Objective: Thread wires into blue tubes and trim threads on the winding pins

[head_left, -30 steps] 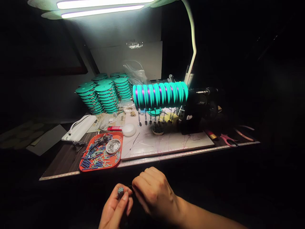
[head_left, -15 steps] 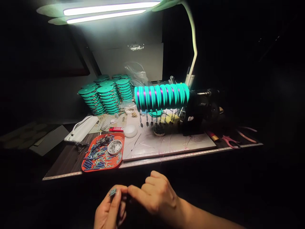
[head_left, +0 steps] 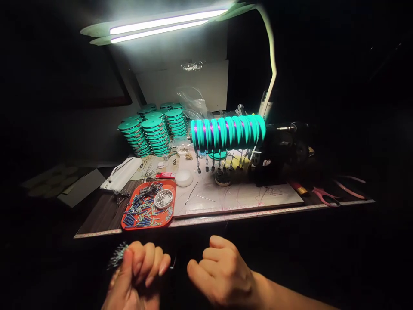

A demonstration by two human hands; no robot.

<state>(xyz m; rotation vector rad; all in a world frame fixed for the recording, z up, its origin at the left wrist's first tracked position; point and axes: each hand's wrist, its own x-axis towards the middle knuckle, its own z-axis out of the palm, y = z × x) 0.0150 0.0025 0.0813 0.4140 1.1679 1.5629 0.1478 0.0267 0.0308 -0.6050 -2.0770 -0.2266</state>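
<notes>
My left hand [head_left: 137,271] is closed at the lower left, with a spiky pale bunch of small pieces [head_left: 118,255] sticking out past the thumb. A small thin piece [head_left: 173,263] shows beside its fingertips. To the right of it, my right hand [head_left: 222,269] is curled, back of the hand up; whatever its fingers pinch is hidden. Both hands are apart, in front of the table edge. Beyond them a red tray [head_left: 125,223] carries blue and pale small tubes and a white bowl of tiny silvery pieces [head_left: 164,199].
A row of turquoise spools [head_left: 229,132] sits on a dark machine [head_left: 274,159], small weights hanging below. Stacked turquoise spools [head_left: 155,135] stand at the back left. Pink-handled scissors [head_left: 324,196] lie at the right, under a lamp [head_left: 167,22].
My hands have moved apart, my left hand going left and turning so the bunch shows more. The view has shifted, so the table appears further right.
</notes>
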